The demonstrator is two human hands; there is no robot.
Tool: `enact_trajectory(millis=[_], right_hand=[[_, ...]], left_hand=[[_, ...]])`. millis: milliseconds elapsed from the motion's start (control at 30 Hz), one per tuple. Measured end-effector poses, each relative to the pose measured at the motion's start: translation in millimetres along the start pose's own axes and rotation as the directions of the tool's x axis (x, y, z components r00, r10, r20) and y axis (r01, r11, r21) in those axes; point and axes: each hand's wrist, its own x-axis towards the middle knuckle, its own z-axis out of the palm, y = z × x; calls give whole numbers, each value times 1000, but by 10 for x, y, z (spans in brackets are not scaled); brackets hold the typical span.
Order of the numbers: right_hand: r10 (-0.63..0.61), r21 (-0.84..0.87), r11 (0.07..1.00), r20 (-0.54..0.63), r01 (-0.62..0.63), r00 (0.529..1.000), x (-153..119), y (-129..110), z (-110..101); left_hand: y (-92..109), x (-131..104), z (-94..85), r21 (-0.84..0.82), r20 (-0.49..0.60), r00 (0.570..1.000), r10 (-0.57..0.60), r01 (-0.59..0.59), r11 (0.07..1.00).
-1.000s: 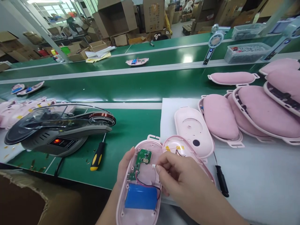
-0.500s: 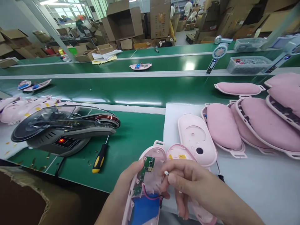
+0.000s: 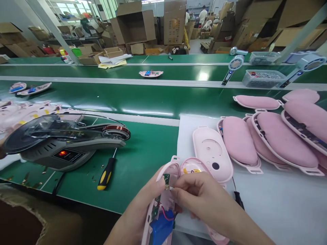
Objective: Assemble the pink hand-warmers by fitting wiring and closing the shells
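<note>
My left hand (image 3: 146,195) is closed round a pink plastic shell (image 3: 146,228), which is tilted on its side. Inside the shell are a green circuit board (image 3: 155,210), a blue battery pack (image 3: 161,228) and red and black wires (image 3: 167,216). Between thumb and forefinger, my right hand (image 3: 198,195) pinches a small white connector (image 3: 171,188) right at the board; whether it is seated I cannot tell. A second pink shell part (image 3: 187,165) with yellow tape and a pink wire lies just behind my right hand, partly covered by it.
A grey machine with a clear disc (image 3: 68,143) and a yellow-black screwdriver (image 3: 106,175) are on the left. Padded pink covers (image 3: 283,136), a flat pink shell (image 3: 212,149) and another screwdriver (image 3: 238,199) lie right. Blue handheld fans (image 3: 231,69) stand by a parts bin (image 3: 263,78). Another person's hand (image 3: 2,149) touches the disc.
My right hand has brought the white connector left to the circuit board. The shell in my left hand has turned more onto its side. A hand has appeared at the far left.
</note>
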Motion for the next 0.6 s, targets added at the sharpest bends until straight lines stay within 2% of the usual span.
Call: enact_trajectory(millis=[67,167,300,433,600], right_hand=[[-37,-1,999,29,37,999,3,-11,5],[-13,29,1000,11,13,1000,11,-10,17],[-19,79,997,-31,21,999,22,-9,40],[-38,67,997,-19,39,999,24,-12,35],[-50,89,995,17,49,999,40,-1,8]], left_hand=[[-10,23,-38,34,11,1000,10,-11,999],[-15,34,-69,80,-2,999,42,-41,996],[-18,18,-14,72,-35,997,64,-61,995],[-15,11,57,48,-45,995,94,-92,995],[-18,56,19,60,-34,996,86,-84,995]])
